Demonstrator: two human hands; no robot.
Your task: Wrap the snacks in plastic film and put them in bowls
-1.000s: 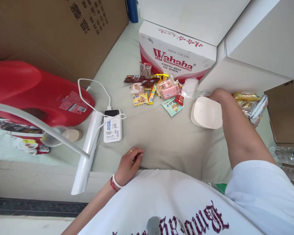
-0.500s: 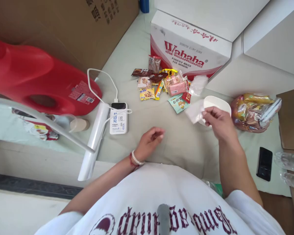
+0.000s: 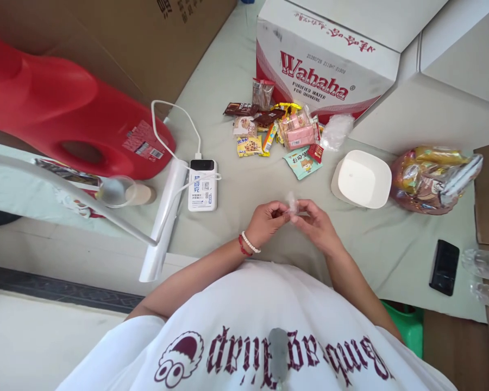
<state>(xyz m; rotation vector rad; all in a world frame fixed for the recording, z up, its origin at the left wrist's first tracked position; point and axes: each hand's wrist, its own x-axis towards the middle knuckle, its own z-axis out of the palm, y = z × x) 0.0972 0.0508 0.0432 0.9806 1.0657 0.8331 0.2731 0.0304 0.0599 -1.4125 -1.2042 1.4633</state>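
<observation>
Close to my body, my left hand (image 3: 268, 221) and my right hand (image 3: 315, 225) meet at the fingertips. Between them both pinch a small clear plastic bag (image 3: 292, 202), partly hidden by the fingers. To the right of my right hand stands a white square tub (image 3: 361, 178). Beyond the hands lies a pile of wrapped snacks, with a pink packet (image 3: 300, 138), a yellow cookie packet (image 3: 250, 146) and a mint-green packet (image 3: 302, 163). More crumpled clear plastic (image 3: 337, 132) rests at the pile's right side.
A Wahaha water carton (image 3: 321, 70) stands behind the snacks. On the left are a red jug (image 3: 106, 125), a white power bank (image 3: 202, 185) with a cable and a white roll (image 3: 163, 228). A full snack bag (image 3: 432, 182) and a black phone (image 3: 444, 267) lie on the right.
My right hand has moved left from over the white tub with the clear plastic bag. My left hand has come in and now grips the bag too.
</observation>
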